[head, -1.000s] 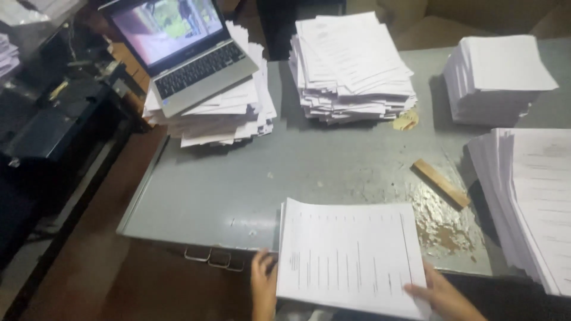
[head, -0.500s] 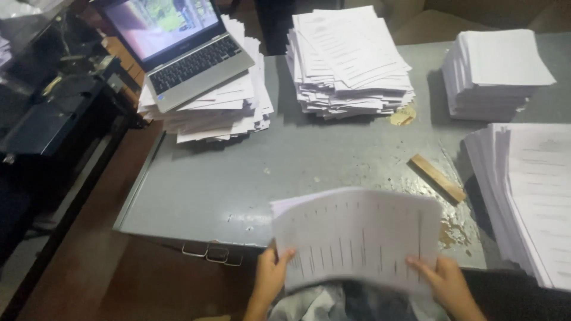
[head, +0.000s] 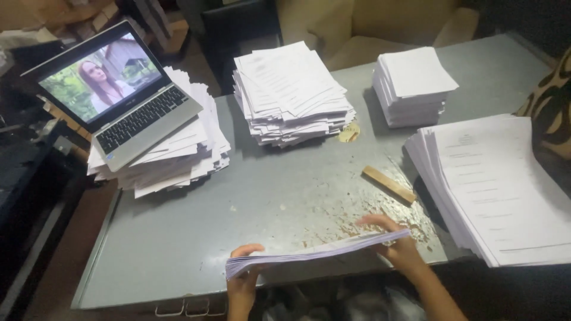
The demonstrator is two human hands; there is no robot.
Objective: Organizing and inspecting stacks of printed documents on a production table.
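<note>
Tipping from upright to nearly flat, the paper sheaf now hovers over the worktop's near edge, gripped by left hand and right hand, squaring seemingly finished.

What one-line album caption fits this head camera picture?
Two hands, left hand and right hand, hold a sheaf of papers edge-on above a grey metal desk.

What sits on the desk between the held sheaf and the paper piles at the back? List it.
Between the sheaf of papers and the middle stack lies bare, stained desk. Only a wooden strip lies rightward, toward the small stack.
</note>
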